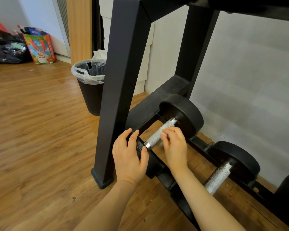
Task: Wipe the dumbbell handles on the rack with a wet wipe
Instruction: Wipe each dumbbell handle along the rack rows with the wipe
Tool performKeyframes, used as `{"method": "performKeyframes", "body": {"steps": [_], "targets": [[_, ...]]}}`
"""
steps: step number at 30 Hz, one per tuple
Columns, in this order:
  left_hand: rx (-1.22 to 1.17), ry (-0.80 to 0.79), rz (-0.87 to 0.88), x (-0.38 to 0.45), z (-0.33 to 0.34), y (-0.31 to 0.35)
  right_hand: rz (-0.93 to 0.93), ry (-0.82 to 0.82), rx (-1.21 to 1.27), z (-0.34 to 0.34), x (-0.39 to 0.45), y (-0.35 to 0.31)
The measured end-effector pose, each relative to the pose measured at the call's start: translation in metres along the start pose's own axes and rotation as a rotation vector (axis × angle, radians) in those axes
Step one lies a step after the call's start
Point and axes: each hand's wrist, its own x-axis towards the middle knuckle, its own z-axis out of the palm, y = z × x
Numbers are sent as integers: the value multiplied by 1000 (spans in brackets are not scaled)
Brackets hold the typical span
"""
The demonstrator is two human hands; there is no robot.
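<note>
Now keep left hand (pixel 129 157) gripping near dumbbell head (pixel 143 151), right hand (pixel 173 144) pinching wet wipe (pixel 163 129), and rub along whole knurled handle (pixel 154 138).

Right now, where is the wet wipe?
In the head view, low and right of centre: the right hand pinches the wet wipe against the nearer dumbbell's handle.

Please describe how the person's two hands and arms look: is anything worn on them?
Both forearms are bare as far as the frame shows; no sleeves show. The left hand and right hand wear no gloves, and no rings, watch or bracelet show. Fingernails are short and unpainted.
</note>
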Motion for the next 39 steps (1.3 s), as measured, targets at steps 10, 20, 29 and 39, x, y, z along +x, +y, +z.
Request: {"method": "performKeyframes", "body": {"steps": [10,20,29,39], "targets": [[2,-7,-6,0,0,0,73,-64,109,-4,-6,-3],[-4,-9,-19,0,1,0,3,-78,49,1,-8,-1],[-9,-6,-3,0,2,-2,-7,-99,111,-2,-12,-3],[-16,-22,-12,1,0,-1,182,-203,404,-2,-12,-12]]}}
